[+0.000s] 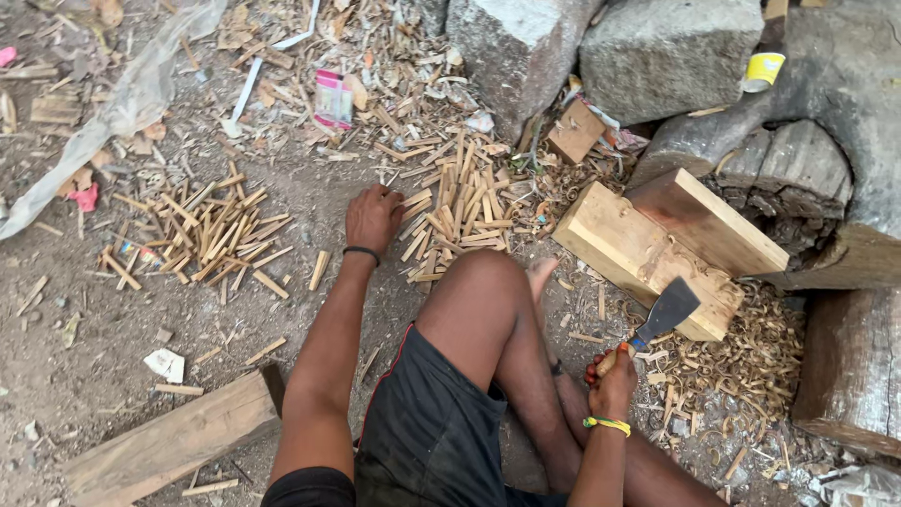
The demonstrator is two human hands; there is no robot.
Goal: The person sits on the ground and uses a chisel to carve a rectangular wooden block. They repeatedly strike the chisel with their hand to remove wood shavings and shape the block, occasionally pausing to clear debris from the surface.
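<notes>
Right hand (pixel 615 380) gripped the cleaver (pixel 664 312); left hand (pixel 373 216) rested unclenched on wood sticks (pixel 460 211). A glancing chop could've nicked that bare knee.

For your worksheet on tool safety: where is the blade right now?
In the head view, right of centre: the blade is held by the right hand, resting against the wooden block.

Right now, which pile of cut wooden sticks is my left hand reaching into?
The left hand touches the stick pile by your knee; the other stick pile lies apart, farther left.
</notes>
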